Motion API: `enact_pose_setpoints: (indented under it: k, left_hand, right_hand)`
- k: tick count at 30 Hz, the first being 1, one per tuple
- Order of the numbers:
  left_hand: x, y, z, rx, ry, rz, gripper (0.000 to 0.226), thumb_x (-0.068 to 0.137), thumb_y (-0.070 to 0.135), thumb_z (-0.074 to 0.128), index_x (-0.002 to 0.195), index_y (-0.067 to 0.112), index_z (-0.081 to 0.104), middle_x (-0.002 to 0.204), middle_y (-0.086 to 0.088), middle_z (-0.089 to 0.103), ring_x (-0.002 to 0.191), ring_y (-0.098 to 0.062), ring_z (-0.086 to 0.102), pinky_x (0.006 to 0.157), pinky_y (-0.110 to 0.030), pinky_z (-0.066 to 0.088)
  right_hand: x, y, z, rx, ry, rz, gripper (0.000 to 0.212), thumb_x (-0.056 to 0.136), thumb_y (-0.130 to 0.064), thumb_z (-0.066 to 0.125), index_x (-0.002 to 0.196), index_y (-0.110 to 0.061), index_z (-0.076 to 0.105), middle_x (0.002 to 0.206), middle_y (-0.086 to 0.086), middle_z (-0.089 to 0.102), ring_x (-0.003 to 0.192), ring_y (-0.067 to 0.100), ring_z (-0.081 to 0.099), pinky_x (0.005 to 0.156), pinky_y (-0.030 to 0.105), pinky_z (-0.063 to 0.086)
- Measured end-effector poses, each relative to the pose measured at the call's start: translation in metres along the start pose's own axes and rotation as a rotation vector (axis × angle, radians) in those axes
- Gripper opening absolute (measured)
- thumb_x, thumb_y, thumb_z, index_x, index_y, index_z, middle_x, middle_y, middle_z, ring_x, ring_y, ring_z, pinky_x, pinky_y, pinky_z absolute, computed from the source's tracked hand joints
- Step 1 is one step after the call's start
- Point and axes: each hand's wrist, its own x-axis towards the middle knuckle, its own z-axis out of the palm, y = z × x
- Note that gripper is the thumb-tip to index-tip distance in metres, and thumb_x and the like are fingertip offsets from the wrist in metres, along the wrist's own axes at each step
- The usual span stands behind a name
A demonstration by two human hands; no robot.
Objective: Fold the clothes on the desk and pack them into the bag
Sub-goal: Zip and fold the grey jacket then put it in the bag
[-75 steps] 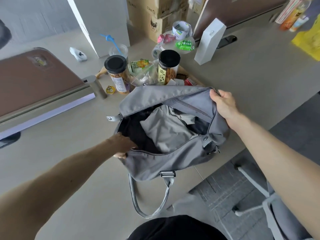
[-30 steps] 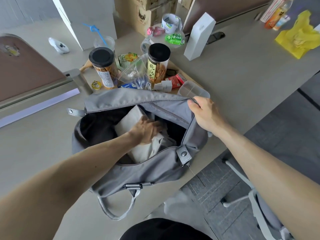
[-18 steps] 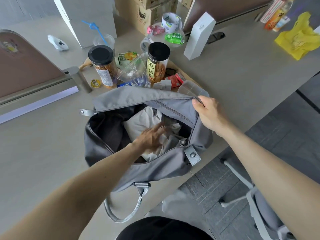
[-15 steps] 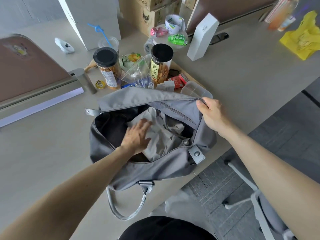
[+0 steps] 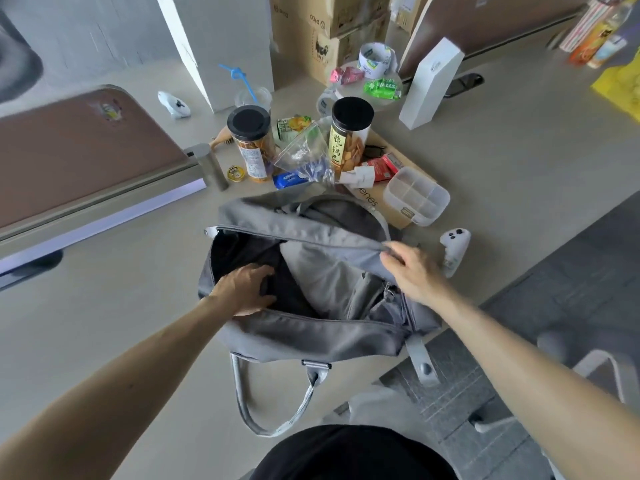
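Packing looks nearly done. A light grey garment (image 5: 322,275) and a dark garment (image 5: 291,287) already sit inside the grey duffel bag (image 5: 311,336), and no loose clothes show on the tabletop (image 5: 104,306). Left to do, my guess: flatten the load and zip up. Your left hand (image 5: 244,289) is inside the opening, fingers spread on the dark garment, gripping nothing I can see. Your right hand (image 5: 414,271) pinches the bag's far rim and lifts it. The bag sits at the tabletop's near edge, under both hands.
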Motion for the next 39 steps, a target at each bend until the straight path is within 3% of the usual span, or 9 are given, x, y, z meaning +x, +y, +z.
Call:
enact_pose_setpoints:
  k: [4,9,14,17,20,25,30,33,39]
  left_hand:
    - [-0.006,0.016,-0.017,-0.124,0.256,0.132,0.021,0.086,0.037,0.068,0.104,0.025,0.067,0.102,0.007,0.068,0.099,-0.021,0.065,0.079,-0.034,0.052]
    - [-0.008,0.059,-0.047,-0.188,0.414,0.250,0.007,0.088,0.028,0.063,0.083,0.025,0.066,0.074,0.012,0.062,0.069,-0.019,0.064,0.064,-0.031,0.052]
    - [0.001,0.125,-0.071,-0.192,0.381,0.421,0.007,0.089,0.026,0.063,0.082,0.025,0.065,0.071,0.013,0.062,0.067,-0.017,0.064,0.063,-0.029,0.052]
    - [0.004,0.183,-0.079,-0.132,0.367,0.569,0.007,0.090,0.026,0.060,0.084,0.026,0.064,0.072,0.012,0.063,0.065,-0.016,0.063,0.060,-0.033,0.056]
    - [0.002,0.252,-0.082,-0.099,0.344,0.701,0.008,0.090,0.024,0.057,0.083,0.026,0.059,0.073,0.007,0.064,0.065,-0.021,0.063,0.060,-0.035,0.056]
    - [-0.033,0.392,-0.058,-0.051,0.232,0.916,0.013,0.089,0.034,0.051,0.081,0.030,0.060,0.078,0.010,0.067,0.071,-0.020,0.066,0.065,-0.031,0.054]
    - [-0.100,0.531,0.009,0.065,0.082,1.117,0.012,0.094,0.042,0.055,0.086,0.034,0.059,0.084,0.012,0.067,0.079,-0.017,0.066,0.072,-0.034,0.055]
    - [-0.151,0.603,0.056,0.071,-0.021,1.218,0.014,0.092,0.049,0.052,0.087,0.038,0.059,0.086,0.016,0.066,0.083,-0.015,0.066,0.076,-0.035,0.056]
    - [-0.234,0.710,0.126,0.094,-0.130,1.361,0.030,0.095,0.056,0.053,0.097,0.028,0.065,0.097,0.009,0.069,0.090,-0.015,0.066,0.083,-0.038,0.056]
  right_hand:
    - [-0.023,0.003,0.029,-0.023,-0.153,0.054,0.049,0.101,-0.037,0.048,0.144,-0.014,0.047,0.145,0.007,0.052,0.133,0.024,0.048,0.101,0.027,0.037]
    - [-0.045,0.011,0.032,0.012,-0.136,0.101,0.050,0.094,-0.053,0.052,0.139,-0.029,0.052,0.136,-0.002,0.057,0.125,0.014,0.052,0.104,0.033,0.041]
    - [-0.072,0.028,-0.008,0.139,0.179,0.122,0.020,0.100,-0.027,0.052,0.104,-0.016,0.069,0.097,-0.003,0.072,0.091,0.015,0.067,0.079,0.027,0.053]
    - [-0.103,0.050,-0.037,0.126,0.350,0.196,0.020,0.099,-0.020,0.053,0.091,-0.010,0.068,0.070,-0.006,0.060,0.063,0.016,0.055,0.055,0.022,0.041]
    - [-0.147,0.081,-0.064,0.100,0.504,0.267,0.022,0.097,-0.022,0.054,0.082,-0.009,0.064,0.064,-0.004,0.061,0.061,0.021,0.054,0.060,0.031,0.042]
    - [-0.253,0.152,-0.101,0.130,0.698,0.480,0.022,0.097,-0.024,0.050,0.085,-0.022,0.069,0.088,-0.005,0.074,0.078,0.018,0.067,0.071,0.033,0.049]
    - [-0.408,0.216,-0.115,0.161,0.904,0.695,0.029,0.093,-0.031,0.051,0.066,-0.022,0.058,0.063,-0.004,0.053,0.069,0.027,0.055,0.069,0.038,0.044]
    - [-0.503,0.256,-0.114,0.185,0.965,0.822,0.019,0.095,-0.026,0.053,0.083,-0.020,0.067,0.076,-0.003,0.064,0.080,0.024,0.062,0.073,0.036,0.046]
    - [-0.648,0.309,-0.109,0.236,1.096,1.011,0.016,0.096,-0.025,0.055,0.094,-0.022,0.070,0.085,0.002,0.068,0.082,0.024,0.064,0.073,0.033,0.048]
